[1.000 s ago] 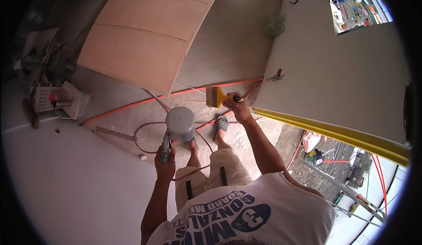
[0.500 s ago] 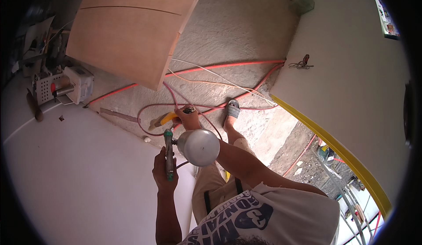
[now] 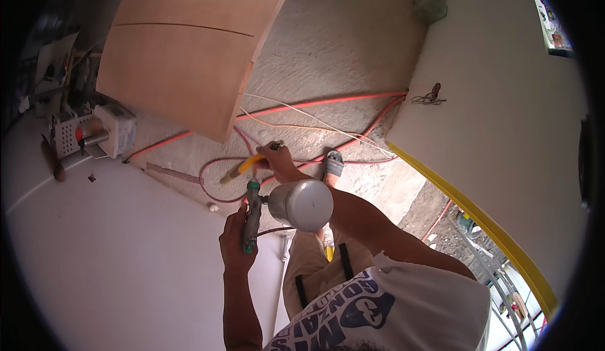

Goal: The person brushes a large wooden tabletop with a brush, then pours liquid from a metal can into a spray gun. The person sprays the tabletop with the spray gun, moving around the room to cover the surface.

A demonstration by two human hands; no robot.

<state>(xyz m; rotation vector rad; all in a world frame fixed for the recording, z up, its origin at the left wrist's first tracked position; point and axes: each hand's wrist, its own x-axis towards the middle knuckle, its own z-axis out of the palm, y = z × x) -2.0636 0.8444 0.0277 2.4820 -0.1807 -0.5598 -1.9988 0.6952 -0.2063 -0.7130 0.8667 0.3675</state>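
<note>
My left hand (image 3: 236, 242) is wrapped round the body of a paint spray gun (image 3: 252, 218), a metal tool with green ends. Its round silver cup (image 3: 310, 205) sticks out to the right, over my right forearm. A thin hose runs off the gun to the right. Beyond the gun, my right hand (image 3: 278, 161) is closed on a paintbrush (image 3: 251, 162) with a yellow handle, its bristle end pointing left and down. A small dark thing shows at the top of this hand, too small to name. The brush and the gun are close but apart.
A wooden panel (image 3: 176, 67) stands at the far left. Red hoses (image 3: 328, 99) and pale cords (image 3: 296, 108) cross the concrete floor (image 3: 328, 42). White surfaces lie left (image 3: 126, 244) and right (image 3: 498, 99), the right one edged in yellow. A white device (image 3: 116, 130) sits at the left.
The spray gun and its cup have shifted right with my left hand. My right hand, still holding the paintbrush, has moved slightly farther away and to the right.
</note>
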